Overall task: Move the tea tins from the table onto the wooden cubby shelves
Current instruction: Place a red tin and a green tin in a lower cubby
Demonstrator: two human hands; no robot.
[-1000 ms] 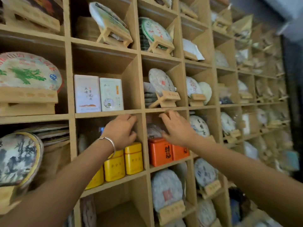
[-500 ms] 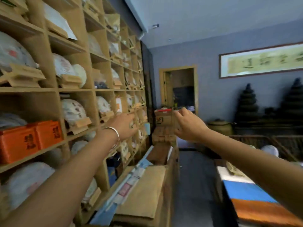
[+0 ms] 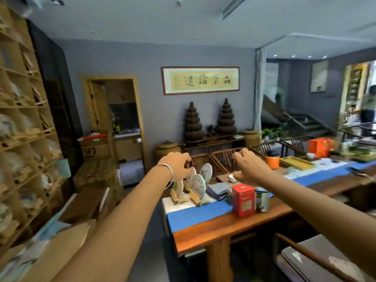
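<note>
A red square tea tin (image 3: 243, 200) stands on the wooden table (image 3: 213, 231), beside a round green tin (image 3: 262, 199) to its right. Both sit at the edge of a blue runner (image 3: 195, 215). My left hand (image 3: 176, 166), with a silver bangle at the wrist, hovers in the air above several round tea cakes on stands (image 3: 198, 185), fingers curled and empty. My right hand (image 3: 249, 166) floats above and behind the tins, fingers loosely curled, holding nothing. The wooden cubby shelves (image 3: 22, 139) run along the left wall.
Cardboard boxes (image 3: 61, 247) are stacked along the floor under the shelves. An orange canister (image 3: 272, 161), a yellow tray (image 3: 297, 162) and an orange bag (image 3: 319, 147) sit farther along the table. Wooden chairs (image 3: 219, 159) stand behind it, and a cushioned seat (image 3: 317, 259) sits at lower right.
The view has swung right, from the cubby shelves to the table. Both hands left the shelf openings and now hang empty above the table end.
</note>
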